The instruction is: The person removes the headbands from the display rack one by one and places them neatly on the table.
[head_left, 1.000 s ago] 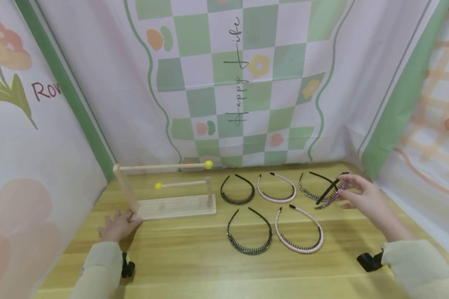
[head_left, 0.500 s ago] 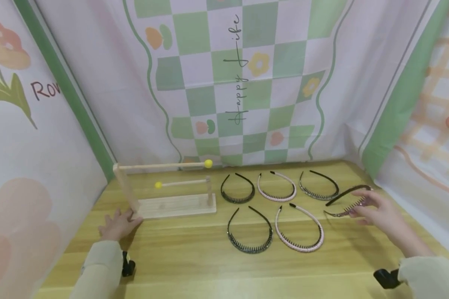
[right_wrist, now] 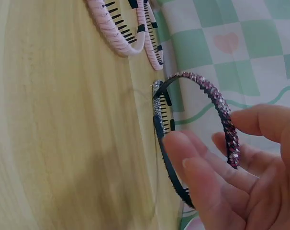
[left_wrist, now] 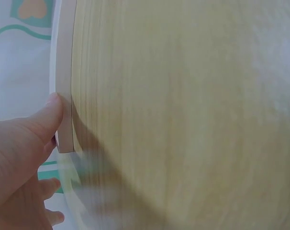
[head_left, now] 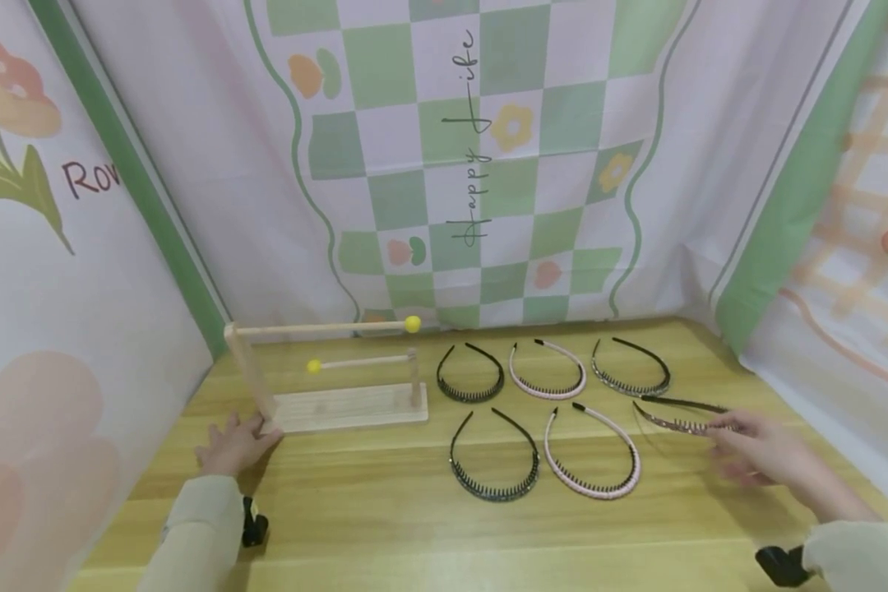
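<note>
My right hand (head_left: 770, 452) holds a headband (right_wrist: 220, 103) studded with pink and purple stones, low over the table's right side, its open ends turned left. In the right wrist view the fingers and thumb are around the band. At the left stands a wooden rack (head_left: 348, 409) with two horizontal rods tipped by yellow balls. My left hand (head_left: 233, 450) grips the left end of its base, thumb (left_wrist: 51, 112) against the front edge and the other fingers spread beyond. Beside the right hand lie a silvery-black headband (head_left: 631, 386) and a pink headband (head_left: 599, 495).
More headbands lie in two rows: a black one (head_left: 470, 398) and a pink one (head_left: 551, 395) at the back, a dark sparkly one (head_left: 497, 495) in front. Printed curtains (head_left: 518, 205) close off the back and sides of the wooden table (head_left: 385, 526).
The right hand has moved right and down toward the table with the headband, away from the silvery-black one behind it. The left hand and rack have stayed put.
</note>
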`<state>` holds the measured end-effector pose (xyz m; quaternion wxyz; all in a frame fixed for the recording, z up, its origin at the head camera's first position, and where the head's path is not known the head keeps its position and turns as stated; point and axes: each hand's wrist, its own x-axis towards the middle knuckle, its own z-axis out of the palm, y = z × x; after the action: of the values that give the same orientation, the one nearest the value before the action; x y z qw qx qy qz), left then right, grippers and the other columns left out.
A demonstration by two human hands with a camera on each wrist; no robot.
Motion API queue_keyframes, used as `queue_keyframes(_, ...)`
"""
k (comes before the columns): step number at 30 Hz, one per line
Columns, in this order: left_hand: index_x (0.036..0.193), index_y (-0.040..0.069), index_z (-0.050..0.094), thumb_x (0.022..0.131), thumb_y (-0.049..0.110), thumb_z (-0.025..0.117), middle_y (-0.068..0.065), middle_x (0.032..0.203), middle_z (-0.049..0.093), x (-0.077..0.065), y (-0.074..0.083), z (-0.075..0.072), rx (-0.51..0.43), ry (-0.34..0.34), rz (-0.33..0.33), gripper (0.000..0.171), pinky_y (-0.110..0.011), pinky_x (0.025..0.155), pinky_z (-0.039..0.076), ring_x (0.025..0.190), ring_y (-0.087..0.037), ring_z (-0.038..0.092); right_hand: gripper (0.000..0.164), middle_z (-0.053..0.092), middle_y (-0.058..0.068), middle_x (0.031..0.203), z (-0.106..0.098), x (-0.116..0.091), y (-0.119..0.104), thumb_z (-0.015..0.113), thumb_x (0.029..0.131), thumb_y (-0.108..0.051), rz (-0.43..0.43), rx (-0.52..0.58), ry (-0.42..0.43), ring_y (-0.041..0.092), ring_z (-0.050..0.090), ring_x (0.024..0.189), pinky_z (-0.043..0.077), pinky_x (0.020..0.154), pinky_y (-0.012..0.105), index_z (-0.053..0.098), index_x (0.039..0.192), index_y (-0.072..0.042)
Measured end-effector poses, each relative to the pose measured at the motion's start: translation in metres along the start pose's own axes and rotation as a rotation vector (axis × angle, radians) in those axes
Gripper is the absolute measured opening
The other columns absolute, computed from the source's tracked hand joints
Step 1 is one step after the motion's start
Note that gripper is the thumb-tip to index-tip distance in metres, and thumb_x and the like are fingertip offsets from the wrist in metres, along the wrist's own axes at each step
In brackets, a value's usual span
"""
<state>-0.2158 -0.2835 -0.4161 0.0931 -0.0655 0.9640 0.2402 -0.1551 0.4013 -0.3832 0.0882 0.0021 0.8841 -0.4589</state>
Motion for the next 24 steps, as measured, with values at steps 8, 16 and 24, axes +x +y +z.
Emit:
queue_keyframes(8, 0.143, 0.004, 0.025, 0.091, 0.054, 0.046, -0.039, 0.141, -0.001, 0.001, -0.001, 0.0, 0.001, 0.002, 0.005, 0.075, -0.079, 0.084, -0.005, 0.12, -0.064, -0.013, 0.052, 0.065, 0.014, 0.087, 0.004, -0.003, 0.004, 0.042, 0.098, -0.024, 0.024, 0.053, -0.204, 0.027, 0.064, 0.063, 0.055, 0.054, 0.036, 0.03, 0.12, 0.022)
queue_keyframes(16, 0.143, 0.004, 0.025, 0.09, 0.054, 0.045, -0.039, 0.141, -0.002, 0.001, -0.002, 0.0, -0.008, -0.001, 0.007, 0.076, -0.079, 0.085, -0.006, 0.12, -0.064, -0.014, 0.049, 0.064, 0.01, 0.076, 0.01, -0.002, 0.006, 0.052, 0.094, -0.022, 0.013, 0.008, -0.213, 0.018, 0.061, 0.053, 0.053, 0.047, 0.03, 0.041, 0.115, 0.02)
queue_keyframes(24, 0.143, 0.003, 0.024, 0.091, 0.054, 0.046, -0.039, 0.141, -0.003, 0.001, -0.001, 0.0, -0.015, -0.003, 0.004, 0.076, -0.078, 0.085, -0.007, 0.12, -0.063, -0.014, 0.043, 0.063, 0.009, 0.068, 0.016, 0.001, 0.012, 0.055, 0.092, -0.02, -0.001, -0.032, -0.243, 0.01, 0.056, 0.047, 0.047, 0.042, 0.022, 0.05, 0.112, 0.018)
